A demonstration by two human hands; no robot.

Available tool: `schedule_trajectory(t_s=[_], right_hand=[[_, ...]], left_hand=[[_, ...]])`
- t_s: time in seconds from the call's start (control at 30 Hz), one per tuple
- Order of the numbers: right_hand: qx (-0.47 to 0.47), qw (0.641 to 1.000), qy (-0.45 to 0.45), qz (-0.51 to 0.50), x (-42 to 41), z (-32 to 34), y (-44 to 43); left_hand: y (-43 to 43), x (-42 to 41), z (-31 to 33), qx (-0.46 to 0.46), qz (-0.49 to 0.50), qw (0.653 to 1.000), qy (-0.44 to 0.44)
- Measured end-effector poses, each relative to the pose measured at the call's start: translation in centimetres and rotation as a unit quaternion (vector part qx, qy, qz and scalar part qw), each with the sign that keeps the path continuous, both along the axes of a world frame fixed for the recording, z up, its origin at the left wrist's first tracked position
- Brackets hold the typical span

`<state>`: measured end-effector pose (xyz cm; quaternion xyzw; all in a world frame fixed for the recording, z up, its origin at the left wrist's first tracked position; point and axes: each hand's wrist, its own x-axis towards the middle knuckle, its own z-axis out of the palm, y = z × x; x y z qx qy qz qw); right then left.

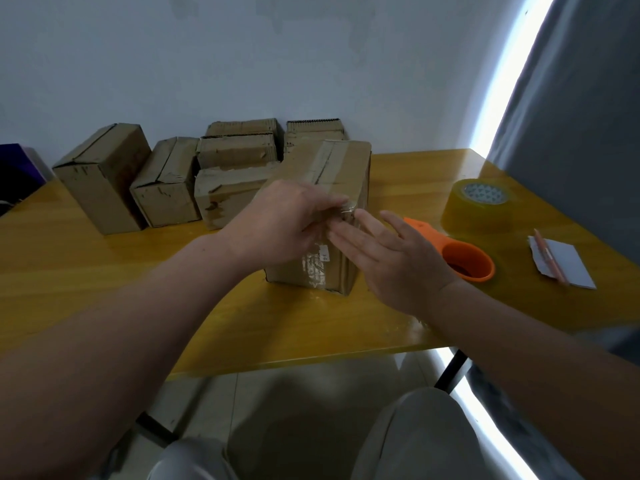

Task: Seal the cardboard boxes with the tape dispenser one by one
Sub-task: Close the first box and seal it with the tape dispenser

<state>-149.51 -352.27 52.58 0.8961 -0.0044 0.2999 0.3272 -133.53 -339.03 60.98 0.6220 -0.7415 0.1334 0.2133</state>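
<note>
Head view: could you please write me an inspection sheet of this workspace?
Surface: yellow wooden table.
Job's things: taped box in front; other boxes at the back left; orange tape dispenser lying right of it, untouched; tape roll beyond.
Clutter: card and pencil at right; purple object at left edge.
Hands: left hand pinches clear tape at the box's near top edge; right hand, fingers straight, touches its front face.
Cables: nothing seen.
Surroundings: plain wall, grey curtain at right, tiled floor.
</note>
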Motion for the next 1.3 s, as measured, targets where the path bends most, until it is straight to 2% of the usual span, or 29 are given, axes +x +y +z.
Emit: schedule_trajectory(t_s=[0.07, 0.17, 0.23, 0.3, 0.37, 0.43, 0.53, 0.7, 0.8, 0.9, 1.0, 1.13, 1.3], right_hand=[[0.024, 0.998, -0.026, 0.045, 0.0, 0.4, 0.3], [0.044, 0.987, -0.125, 0.091, 0.3, 2.2, 1.2], [0.128, 0.978, -0.157, 0.052, 0.9, 3.4, 1.6], [0.238, 0.961, -0.144, 0.017, 1.6, 4.2, 1.4], [0.293, 0.948, -0.121, 0.023, 2.2, 4.5, 1.1], [0.293, 0.947, -0.123, 0.033, 2.7, 4.7, 1.0], [0.244, 0.959, -0.137, 0.037, 3.1, 5.3, 1.2], [0.174, 0.973, -0.139, 0.052, 2.7, 5.4, 0.4], [0.174, 0.97, -0.163, 0.046, 2.4, 5.2, 0.1], [0.152, 0.975, -0.151, 0.049, 2.6, 5.2, 0.5], [0.139, 0.981, -0.125, 0.048, 3.2, 5.4, 1.6], [0.152, 0.981, -0.114, 0.028, 5.1, 5.2, 2.7], [0.261, 0.953, -0.144, 0.046, 6.9, 4.4, 3.0]], left_hand=[[-0.1, 0.1, -0.2, -0.004, 0.015, 1.0, 0.008], [-0.4, 0.2, -0.5, 0.005, 0.05, 0.998, 0.023], [-0.5, 0.2, -0.6, 0.007, 0.062, 0.998, 0.029], [-0.5, 0.2, -0.7, 0.007, 0.063, 0.997, 0.044], [-0.5, 0.2, -0.7, 0.007, 0.066, 0.996, 0.061], [-0.5, 0.3, -0.9, -0.001, 0.066, 0.996, 0.062], [-0.6, 0.7, -1.4, -0.024, 0.081, 0.995, 0.061], [0.3, 1.5, -2.5, -0.067, 0.215, 0.972, 0.072], [1.0, 2.0, -3.3, -0.069, 0.277, 0.942, 0.177], [1.5, 1.9, -4.7, -0.074, 0.252, 0.908, 0.326], [1.8, 1.6, -6.5, -0.097, 0.226, 0.877, 0.413], [1.9, 1.0, -8.5, -0.1, 0.226, 0.89, 0.383], [1.8, -0.4, -10.1, -0.039, 0.22, 0.935, 0.277]])
